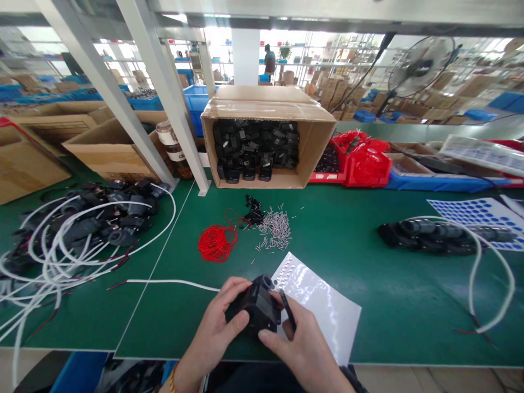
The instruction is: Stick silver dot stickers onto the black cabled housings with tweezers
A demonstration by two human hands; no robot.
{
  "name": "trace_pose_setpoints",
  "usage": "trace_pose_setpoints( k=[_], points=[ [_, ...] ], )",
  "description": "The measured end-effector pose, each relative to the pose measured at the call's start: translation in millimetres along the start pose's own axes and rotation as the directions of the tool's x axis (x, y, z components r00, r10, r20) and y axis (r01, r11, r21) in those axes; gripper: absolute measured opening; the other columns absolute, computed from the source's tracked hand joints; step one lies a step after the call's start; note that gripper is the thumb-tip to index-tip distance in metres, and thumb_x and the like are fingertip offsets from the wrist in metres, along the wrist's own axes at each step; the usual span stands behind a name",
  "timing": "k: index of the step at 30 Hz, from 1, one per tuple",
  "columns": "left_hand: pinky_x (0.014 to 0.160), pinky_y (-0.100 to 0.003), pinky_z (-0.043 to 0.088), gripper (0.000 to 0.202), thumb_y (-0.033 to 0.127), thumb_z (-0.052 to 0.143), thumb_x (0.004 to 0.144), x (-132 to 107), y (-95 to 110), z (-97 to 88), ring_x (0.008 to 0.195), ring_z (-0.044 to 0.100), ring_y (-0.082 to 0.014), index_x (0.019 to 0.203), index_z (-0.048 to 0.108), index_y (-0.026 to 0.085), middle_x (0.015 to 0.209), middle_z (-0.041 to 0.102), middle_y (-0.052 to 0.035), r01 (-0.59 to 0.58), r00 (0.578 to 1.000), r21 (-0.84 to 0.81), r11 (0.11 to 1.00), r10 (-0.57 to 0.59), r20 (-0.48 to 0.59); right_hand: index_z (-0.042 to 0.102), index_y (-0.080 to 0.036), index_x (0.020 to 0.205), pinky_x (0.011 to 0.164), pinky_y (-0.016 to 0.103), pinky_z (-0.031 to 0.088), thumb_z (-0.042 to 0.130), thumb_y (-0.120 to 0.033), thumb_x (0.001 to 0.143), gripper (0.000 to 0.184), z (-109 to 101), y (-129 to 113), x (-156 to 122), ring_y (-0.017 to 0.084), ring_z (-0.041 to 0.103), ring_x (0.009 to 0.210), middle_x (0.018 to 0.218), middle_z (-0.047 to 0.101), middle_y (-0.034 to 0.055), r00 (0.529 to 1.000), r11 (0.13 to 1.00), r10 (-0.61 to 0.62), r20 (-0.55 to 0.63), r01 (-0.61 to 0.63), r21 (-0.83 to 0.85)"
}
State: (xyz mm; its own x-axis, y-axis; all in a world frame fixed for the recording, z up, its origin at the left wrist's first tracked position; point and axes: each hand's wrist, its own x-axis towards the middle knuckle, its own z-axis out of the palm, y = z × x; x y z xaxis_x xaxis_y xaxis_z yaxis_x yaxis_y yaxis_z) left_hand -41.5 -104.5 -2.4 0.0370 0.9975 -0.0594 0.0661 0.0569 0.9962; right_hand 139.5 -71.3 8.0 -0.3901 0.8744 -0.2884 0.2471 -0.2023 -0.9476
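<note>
A black plastic housing with a round part on top sits between my hands above the near edge of the green mat. My left hand grips its left side, thumb on the near face. A white cable with red and black wire ends runs left from behind that hand. My right hand steadies the right side with thumb and fingers, while a thin black pen-like tool is held among its fingers; the tool's tip is unclear. Beneath the right hand lies a glossy white sheet with small round pieces at its far corner.
Red wires, small screws and black small parts lie ahead. Beyond stands a cardboard box of black housings. Cabled black units are heaped left; more units lie right. Red bins line the back.
</note>
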Motion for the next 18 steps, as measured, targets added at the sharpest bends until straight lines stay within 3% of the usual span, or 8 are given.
trace_pose_setpoints(
  k=[3,5,7,10,13,15,18],
  points=[
    [0.105,-0.038,0.031,0.039,0.048,0.052,0.086,-8,-8,2.5,0.123,0.04,-0.0282,0.121,0.054,0.029,0.127,0.046,-0.0062,-0.057,0.998,0.022,0.998,0.058,-0.018,0.057,-0.023,0.114,0.086,0.034,0.047,0.071,-0.019,0.069,0.046,-7,-4,0,0.025,0.057,0.101,0.11,0.062,0.0054,0.989,0.977,-0.139,0.05,0.145,-0.156],
    [0.109,-0.041,0.025,0.042,0.05,0.055,0.085,-14,-13,5.5,0.129,0.032,-0.0296,0.122,0.052,0.03,0.133,0.042,-0.006,-0.084,0.994,0.097,0.992,0.09,-0.056,0.054,-0.025,0.118,0.084,0.035,0.049,0.069,-0.016,0.071,0.05,-13,-4,2,0.025,0.059,0.098,0.111,0.061,0.0056,0.962,0.905,-0.251,0.11,0.274,-0.325],
    [0.107,-0.043,0.026,0.053,0.054,0.061,0.079,-18,-17,9.5,0.129,0.031,-0.0316,0.125,0.05,0.029,0.137,0.039,-0.0074,-0.065,0.983,0.173,0.983,0.093,-0.16,0.048,-0.025,0.126,0.075,0.036,0.053,0.061,-0.013,0.076,0.053,-20,-3,5,0.026,0.06,0.095,0.117,0.058,0.0087,0.901,0.744,-0.371,0.225,0.433,-0.509],
    [0.086,-0.042,0.044,0.07,0.06,0.065,0.069,-17,-18,16.0,0.102,0.053,-0.0311,0.123,0.047,0.02,0.111,0.056,-0.0127,0.089,0.949,0.125,0.988,-0.045,-0.313,0.041,-0.018,0.133,0.058,0.036,0.054,0.04,-0.004,0.079,0.055,-30,-2,16,0.028,0.064,0.088,0.126,0.053,0.0169,0.748,0.341,-0.505,0.431,0.632,-0.696],
    [0.076,-0.038,0.049,0.064,0.054,0.069,0.066,-6,-9,22.0,0.085,0.061,-0.0273,0.112,0.05,0.014,0.092,0.064,-0.0104,0.24,0.934,-0.051,0.969,-0.245,-0.261,0.044,-0.014,0.13,0.049,0.034,0.051,0.032,-0.002,0.082,0.051,-37,-1,30,0.026,0.066,0.071,0.124,0.054,0.0221,0.609,0.0,-0.529,0.591,0.697,-0.717],
    [0.082,-0.037,0.05,0.058,0.045,0.072,0.064,2,-3,25.9,0.092,0.062,-0.0274,0.108,0.052,0.013,0.099,0.066,-0.0121,0.278,0.936,-0.144,0.95,-0.301,-0.183,0.047,-0.014,0.126,0.046,0.032,0.05,0.033,-0.005,0.086,0.044,-38,0,37,0.023,0.065,0.064,0.122,0.056,0.0225,0.558,-0.104,-0.52,0.647,0.71,-0.697],
    [0.084,-0.037,0.051,0.057,0.034,0.074,0.058,8,-1,31.4,0.092,0.064,-0.028,0.106,0.052,0.013,0.1,0.068,-0.0129,0.293,0.934,-0.182,0.939,-0.321,-0.154,0.049,-0.017,0.124,0.045,0.03,0.047,0.035,-0.01,0.09,0.038,-38,5,42,0.02,0.063,0.061,0.122,0.057,0.02,0.512,-0.138,-0.543,0.666,0.727,-0.672]
  ],
)
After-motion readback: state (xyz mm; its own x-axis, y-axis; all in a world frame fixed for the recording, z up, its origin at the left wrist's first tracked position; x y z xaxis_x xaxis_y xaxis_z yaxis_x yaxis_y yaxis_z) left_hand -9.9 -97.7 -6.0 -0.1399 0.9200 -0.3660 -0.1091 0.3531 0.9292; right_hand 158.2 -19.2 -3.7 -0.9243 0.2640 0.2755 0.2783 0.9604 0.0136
